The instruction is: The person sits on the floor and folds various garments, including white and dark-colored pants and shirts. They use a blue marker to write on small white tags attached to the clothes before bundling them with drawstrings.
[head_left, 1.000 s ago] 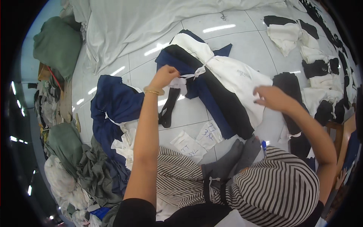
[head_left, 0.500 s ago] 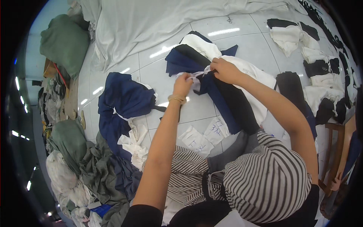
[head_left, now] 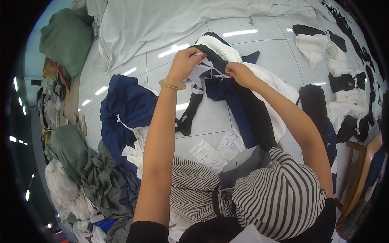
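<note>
My left hand (head_left: pixel 184 62) and my right hand (head_left: pixel 239 73) are raised side by side over a stack of cut fabric pieces (head_left: pixel 239 101) in navy, black and white on the tiled floor. Both pinch thin white fabric strips (head_left: pixel 208 69) that run between them above the stack. A gold bangle (head_left: pixel 172 84) sits on my left wrist. My striped trousers (head_left: pixel 267 194) fill the lower middle.
A navy cloth pile (head_left: pixel 125 109) lies left of the stack. Two paper slips (head_left: pixel 219 150) lie on the floor (head_left: pixel 206 113). A large pale sheet (head_left: pixel 170 24) spreads at the top. Green and grey cloth heaps (head_left: pixel 73 162) line the left; black and white cut pieces (head_left: pixel 344 81) lie right, by a wooden chair (head_left: pixel 360 174).
My hands have come together and lifted toward the stack's far end. They now hold white strips between them, where earlier the right hand lay on the stack's right side.
</note>
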A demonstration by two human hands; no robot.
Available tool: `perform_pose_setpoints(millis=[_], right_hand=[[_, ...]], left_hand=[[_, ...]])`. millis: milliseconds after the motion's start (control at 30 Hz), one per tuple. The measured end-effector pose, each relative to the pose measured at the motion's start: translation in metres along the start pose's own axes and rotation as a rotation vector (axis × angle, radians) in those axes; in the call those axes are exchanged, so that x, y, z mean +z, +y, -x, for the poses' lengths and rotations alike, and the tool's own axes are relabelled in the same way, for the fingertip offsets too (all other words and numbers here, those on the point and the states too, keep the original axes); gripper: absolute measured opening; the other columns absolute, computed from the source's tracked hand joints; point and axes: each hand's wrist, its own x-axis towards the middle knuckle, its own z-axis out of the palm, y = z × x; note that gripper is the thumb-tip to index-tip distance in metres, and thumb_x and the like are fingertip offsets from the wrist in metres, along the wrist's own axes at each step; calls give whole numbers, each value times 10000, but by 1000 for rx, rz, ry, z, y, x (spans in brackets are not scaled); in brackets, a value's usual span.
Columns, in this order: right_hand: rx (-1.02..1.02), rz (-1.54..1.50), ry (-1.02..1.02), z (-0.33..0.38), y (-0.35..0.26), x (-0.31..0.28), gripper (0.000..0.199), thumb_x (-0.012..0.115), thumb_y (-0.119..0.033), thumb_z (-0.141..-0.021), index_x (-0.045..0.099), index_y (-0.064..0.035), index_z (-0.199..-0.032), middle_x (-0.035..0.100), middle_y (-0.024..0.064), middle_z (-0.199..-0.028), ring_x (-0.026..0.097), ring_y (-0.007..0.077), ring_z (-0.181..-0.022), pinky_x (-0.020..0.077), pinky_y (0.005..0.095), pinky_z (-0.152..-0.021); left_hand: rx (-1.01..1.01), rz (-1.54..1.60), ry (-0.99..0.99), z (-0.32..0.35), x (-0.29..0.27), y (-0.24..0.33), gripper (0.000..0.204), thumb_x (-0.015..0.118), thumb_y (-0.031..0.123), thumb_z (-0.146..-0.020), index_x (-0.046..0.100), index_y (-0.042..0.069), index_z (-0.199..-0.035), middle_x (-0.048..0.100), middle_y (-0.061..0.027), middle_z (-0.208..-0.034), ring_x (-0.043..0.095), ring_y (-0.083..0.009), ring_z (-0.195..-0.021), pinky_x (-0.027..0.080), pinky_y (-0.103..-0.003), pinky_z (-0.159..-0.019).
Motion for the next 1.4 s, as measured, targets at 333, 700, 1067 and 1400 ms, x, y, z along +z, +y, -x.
perform_pose_setpoints(millis=[333, 700, 1067, 1400], right_hand=[[222, -107, 57, 38, 32, -33, 140, 624, -107, -881, 556, 1, -823, 594, 131, -763, 576, 241, -723, 441, 349, -690], [177, -343, -63, -28, -40, -47, 249, 631, -251, -895, 642, -12, -826, 643, 62, -684, 598, 179, -593, 471, 320, -580], [-220, -456, -161, -38, -117, -88, 201, 576, -125, -901, 710, -56, -1033, 647, 1, -823, 563, 97, -808, 442, 250, -725], [-137, 388, -243, -50, -114, -62, 177, 658, -162, -809, 692, -112, -974, 584, 64, -1138, 593, 250, -950, 485, 380, -867]], left_hand=[[-118, -4, 101, 6, 15, -2, 265, 705, 265, -842, 705, 0, -828, 593, -49, -636, 485, -128, -595, 390, -280, -574], [146, 209, 175, -12, 3, 104, 242, 628, 240, -939, 689, 16, -1009, 639, -13, -820, 547, -73, -736, 439, -218, -661], [-290, -105, 412, 56, 117, -90, 302, 656, 30, -752, 580, -32, -1037, 620, -159, -853, 627, -322, -852, 499, -405, -800], [6, 46, 467, 56, 120, -97, 264, 616, 245, -919, 637, -18, -917, 656, -129, -822, 613, -223, -740, 458, -354, -701]])
